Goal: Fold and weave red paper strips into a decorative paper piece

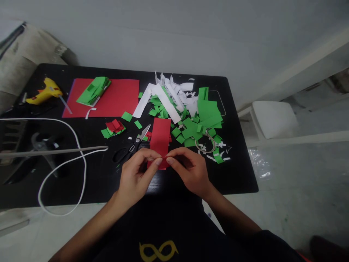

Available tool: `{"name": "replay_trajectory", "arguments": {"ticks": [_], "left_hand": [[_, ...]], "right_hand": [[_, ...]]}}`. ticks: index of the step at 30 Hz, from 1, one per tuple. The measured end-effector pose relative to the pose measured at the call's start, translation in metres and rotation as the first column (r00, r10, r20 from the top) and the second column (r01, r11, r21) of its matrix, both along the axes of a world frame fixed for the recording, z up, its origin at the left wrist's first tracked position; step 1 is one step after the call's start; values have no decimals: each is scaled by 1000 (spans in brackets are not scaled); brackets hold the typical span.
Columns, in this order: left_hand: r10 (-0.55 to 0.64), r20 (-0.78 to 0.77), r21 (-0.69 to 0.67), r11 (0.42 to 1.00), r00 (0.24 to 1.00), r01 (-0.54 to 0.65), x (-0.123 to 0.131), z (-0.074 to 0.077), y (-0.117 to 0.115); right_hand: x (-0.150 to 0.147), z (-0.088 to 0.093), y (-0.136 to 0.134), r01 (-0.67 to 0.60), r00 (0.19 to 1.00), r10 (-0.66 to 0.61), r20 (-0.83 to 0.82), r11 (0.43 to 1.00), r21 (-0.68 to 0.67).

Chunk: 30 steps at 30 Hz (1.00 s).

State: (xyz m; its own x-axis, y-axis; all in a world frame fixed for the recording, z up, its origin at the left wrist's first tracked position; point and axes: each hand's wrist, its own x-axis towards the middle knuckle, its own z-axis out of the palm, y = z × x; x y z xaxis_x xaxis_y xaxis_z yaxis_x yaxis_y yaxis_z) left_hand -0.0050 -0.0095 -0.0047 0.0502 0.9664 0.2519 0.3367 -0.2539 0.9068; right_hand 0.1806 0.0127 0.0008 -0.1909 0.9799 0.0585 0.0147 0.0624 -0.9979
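My left hand and my right hand meet near the table's front edge, thumbs and index fingers pinched. Between the fingertips is a piece of red paper, mostly covered by the fingers. Just beyond lies a red paper strip, and against it in this view the held piece is hard to separate. Black-handled scissors rest partly open beside my left hand. A small pile of red and green paper pieces sits farther left.
Green paper pieces and white paper scraps are heaped at back right, near a tape ring. Left are red sheets under folded green paper, a yellow glue gun and a looping white cable.
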Motion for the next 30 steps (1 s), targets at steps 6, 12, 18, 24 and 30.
{"name": "replay_trajectory", "arguments": {"ticks": [6,12,18,24,30], "left_hand": [[-36,-39,17,999,999,36,-1,4,1],[-44,-103,48,998,994,49,-2,1,4],[-34,-96,39,999,995,38,-1,0,4],[-42,-51,20,999,998,43,-3,2,2],[-51,-56,71,996,997,55,-5,1,3]], "right_hand": [[0,1,-1,-9,1000,8,18,999,40],[-3,0,-2,-7,999,5,49,999,44],[-3,-2,-2,-19,999,17,36,999,48],[-2,0,0,-27,998,24,62,998,59],[-2,1,0,-8,1000,8,22,1000,14]]}}
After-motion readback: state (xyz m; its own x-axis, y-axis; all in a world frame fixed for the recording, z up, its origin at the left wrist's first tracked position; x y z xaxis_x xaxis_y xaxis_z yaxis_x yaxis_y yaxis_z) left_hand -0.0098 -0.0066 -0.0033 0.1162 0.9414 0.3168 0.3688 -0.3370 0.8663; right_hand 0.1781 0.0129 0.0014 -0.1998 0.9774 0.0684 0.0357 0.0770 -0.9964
